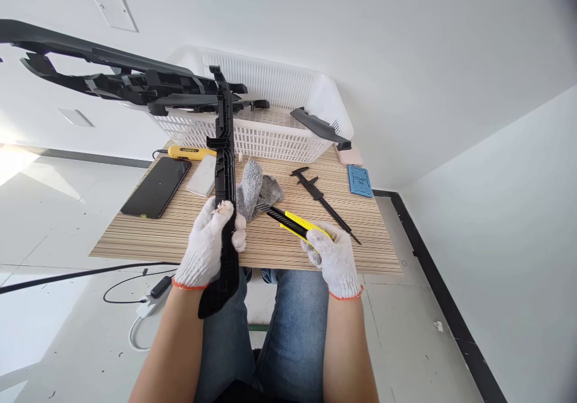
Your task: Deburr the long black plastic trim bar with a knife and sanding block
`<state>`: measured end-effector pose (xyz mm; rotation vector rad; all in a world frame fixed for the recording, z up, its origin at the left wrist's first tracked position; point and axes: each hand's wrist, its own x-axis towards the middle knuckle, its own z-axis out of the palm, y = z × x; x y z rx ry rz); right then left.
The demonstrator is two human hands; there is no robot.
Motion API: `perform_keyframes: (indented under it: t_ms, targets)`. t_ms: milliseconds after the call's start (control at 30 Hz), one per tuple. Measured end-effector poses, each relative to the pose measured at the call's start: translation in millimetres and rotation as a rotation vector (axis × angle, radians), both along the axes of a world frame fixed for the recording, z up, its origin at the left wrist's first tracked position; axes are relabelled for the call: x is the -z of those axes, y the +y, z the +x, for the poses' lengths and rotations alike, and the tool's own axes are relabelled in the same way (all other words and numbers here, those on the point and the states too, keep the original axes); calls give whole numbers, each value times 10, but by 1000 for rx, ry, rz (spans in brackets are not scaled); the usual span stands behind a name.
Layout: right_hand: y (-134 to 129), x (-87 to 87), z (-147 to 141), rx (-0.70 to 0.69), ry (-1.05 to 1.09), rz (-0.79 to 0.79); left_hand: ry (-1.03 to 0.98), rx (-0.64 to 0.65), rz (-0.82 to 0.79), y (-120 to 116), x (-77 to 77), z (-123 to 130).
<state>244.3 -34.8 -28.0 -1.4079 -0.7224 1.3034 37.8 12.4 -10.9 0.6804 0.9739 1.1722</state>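
The gloved left hand (205, 243) is clamped around a long black plastic strip (225, 171), thumb across the near face and fingertips curling out past its right edge. Most of the strip extends beyond the grip, away from the person and up in front of the white basket (279, 141); its broader end sticks out below the hand, past the table (265, 252) edge and over the lap.

The gloved right hand (336, 255), well apart from the left, is closed around a yellow-and-black utility knife (300, 221). The knife lies forward of that hand, its tip pointing left towards the strip — apart from it, in front of a grey cloth (250, 183); whether it touches the cloth I cannot tell.

Beyond the right hand lies a black caliper (314, 191); a dark phone (156, 187) rests left of the strip. More black parts (148, 87) lean out of the basket.
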Motion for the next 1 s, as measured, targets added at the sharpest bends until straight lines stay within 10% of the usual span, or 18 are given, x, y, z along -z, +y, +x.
perform_keyframes:
  t_ms: [1000]
  targets:
    - [-18,-3,-20,-210,-208,-37,135,-3,-73,26,67,-15]
